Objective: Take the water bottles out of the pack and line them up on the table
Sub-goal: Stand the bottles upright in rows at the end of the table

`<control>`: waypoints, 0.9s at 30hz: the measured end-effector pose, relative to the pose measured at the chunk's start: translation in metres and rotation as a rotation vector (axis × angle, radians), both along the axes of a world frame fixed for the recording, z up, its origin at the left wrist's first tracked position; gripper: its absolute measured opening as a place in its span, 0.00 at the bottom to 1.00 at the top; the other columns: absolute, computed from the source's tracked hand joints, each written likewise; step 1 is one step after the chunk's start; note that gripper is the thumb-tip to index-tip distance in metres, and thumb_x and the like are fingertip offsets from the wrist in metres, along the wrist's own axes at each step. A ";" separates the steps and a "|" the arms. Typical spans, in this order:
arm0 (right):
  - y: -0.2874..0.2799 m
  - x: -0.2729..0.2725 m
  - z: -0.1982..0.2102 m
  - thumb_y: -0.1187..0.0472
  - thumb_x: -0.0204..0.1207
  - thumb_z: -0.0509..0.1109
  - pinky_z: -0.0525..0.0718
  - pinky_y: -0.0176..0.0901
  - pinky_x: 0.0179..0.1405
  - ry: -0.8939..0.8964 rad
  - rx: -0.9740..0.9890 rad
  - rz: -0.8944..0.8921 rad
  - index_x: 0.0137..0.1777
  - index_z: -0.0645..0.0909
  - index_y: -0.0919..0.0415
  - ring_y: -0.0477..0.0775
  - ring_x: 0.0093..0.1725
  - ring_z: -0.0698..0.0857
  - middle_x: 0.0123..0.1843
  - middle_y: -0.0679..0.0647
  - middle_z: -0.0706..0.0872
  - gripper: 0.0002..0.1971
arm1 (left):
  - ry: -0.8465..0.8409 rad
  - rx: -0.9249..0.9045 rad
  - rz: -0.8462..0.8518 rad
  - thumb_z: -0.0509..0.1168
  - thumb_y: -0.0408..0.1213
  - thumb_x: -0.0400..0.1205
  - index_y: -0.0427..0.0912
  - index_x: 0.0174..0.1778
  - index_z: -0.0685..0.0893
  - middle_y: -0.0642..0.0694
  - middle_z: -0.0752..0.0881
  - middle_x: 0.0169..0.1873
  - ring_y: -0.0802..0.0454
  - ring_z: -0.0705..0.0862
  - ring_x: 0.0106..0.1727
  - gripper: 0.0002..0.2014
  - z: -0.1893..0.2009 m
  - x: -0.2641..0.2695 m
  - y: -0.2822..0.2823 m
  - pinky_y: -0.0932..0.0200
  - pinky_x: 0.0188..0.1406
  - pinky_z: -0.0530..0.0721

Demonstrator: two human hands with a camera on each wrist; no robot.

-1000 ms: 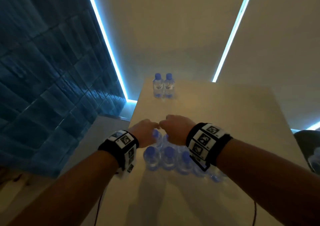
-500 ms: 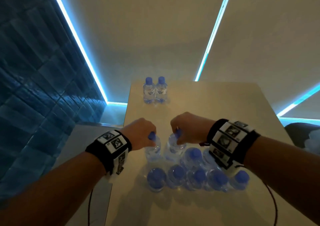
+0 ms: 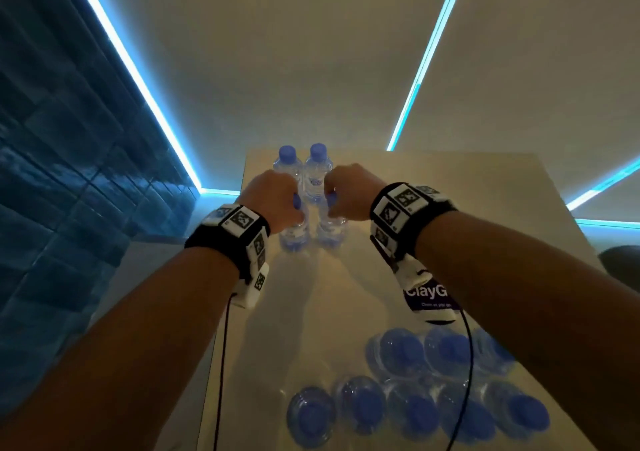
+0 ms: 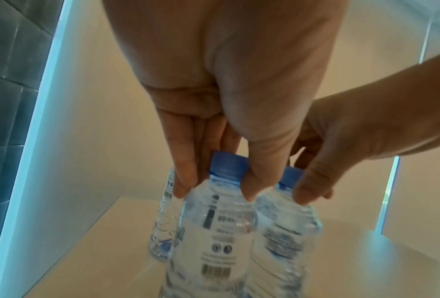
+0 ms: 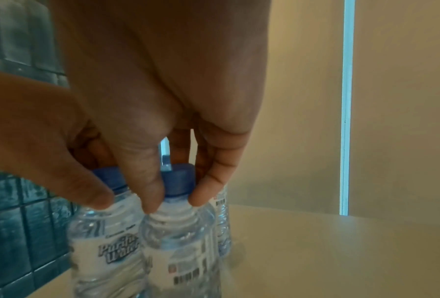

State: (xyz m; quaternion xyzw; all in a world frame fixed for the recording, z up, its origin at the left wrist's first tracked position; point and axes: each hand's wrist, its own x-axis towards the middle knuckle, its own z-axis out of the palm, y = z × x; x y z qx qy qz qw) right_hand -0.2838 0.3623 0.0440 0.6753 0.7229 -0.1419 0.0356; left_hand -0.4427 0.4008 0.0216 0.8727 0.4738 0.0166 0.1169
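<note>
Pinching a bottle (image 4: 213, 231) by its neck in my left hand (image 3: 273, 199) and another (image 5: 178, 242) in my right hand (image 3: 349, 192), I hold both just before the standing pair (image 3: 303, 173) on the table (image 3: 467, 208); a careless set-down could topple them.

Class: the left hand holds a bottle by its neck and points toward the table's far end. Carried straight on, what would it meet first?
Probably the left standing bottle right behind the left hand; depth is unclear.
</note>
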 end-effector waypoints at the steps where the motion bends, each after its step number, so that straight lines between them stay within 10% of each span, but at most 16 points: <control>1: 0.007 -0.001 -0.003 0.61 0.72 0.70 0.84 0.47 0.48 0.009 0.024 0.001 0.49 0.86 0.62 0.62 0.49 0.87 0.48 0.60 0.89 0.09 | -0.019 0.010 -0.007 0.66 0.43 0.74 0.46 0.33 0.78 0.47 0.78 0.30 0.46 0.77 0.33 0.07 -0.002 0.005 0.003 0.57 0.36 0.74; 13: 0.031 -0.008 -0.035 0.64 0.72 0.66 0.83 0.50 0.38 0.079 0.154 -0.058 0.48 0.70 0.59 0.62 0.39 0.85 0.36 0.55 0.80 0.08 | -0.282 -0.015 0.185 0.75 0.40 0.72 0.40 0.57 0.79 0.40 0.88 0.45 0.38 0.86 0.45 0.20 -0.028 -0.009 0.024 0.53 0.42 0.80; 22: 0.032 -0.005 -0.041 0.64 0.72 0.69 0.85 0.52 0.45 0.192 0.163 -0.150 0.50 0.73 0.59 0.62 0.46 0.86 0.46 0.60 0.86 0.09 | -0.455 0.056 0.203 0.78 0.40 0.70 0.39 0.51 0.75 0.40 0.86 0.43 0.40 0.84 0.41 0.21 -0.050 -0.012 0.026 0.52 0.39 0.80; 27: 0.005 0.013 -0.012 0.49 0.70 0.75 0.78 0.49 0.50 0.275 0.094 -0.149 0.68 0.72 0.58 0.60 0.53 0.81 0.58 0.59 0.80 0.29 | -0.414 0.210 0.077 0.76 0.42 0.72 0.37 0.57 0.78 0.38 0.79 0.55 0.39 0.81 0.52 0.22 -0.028 -0.025 0.009 0.45 0.50 0.82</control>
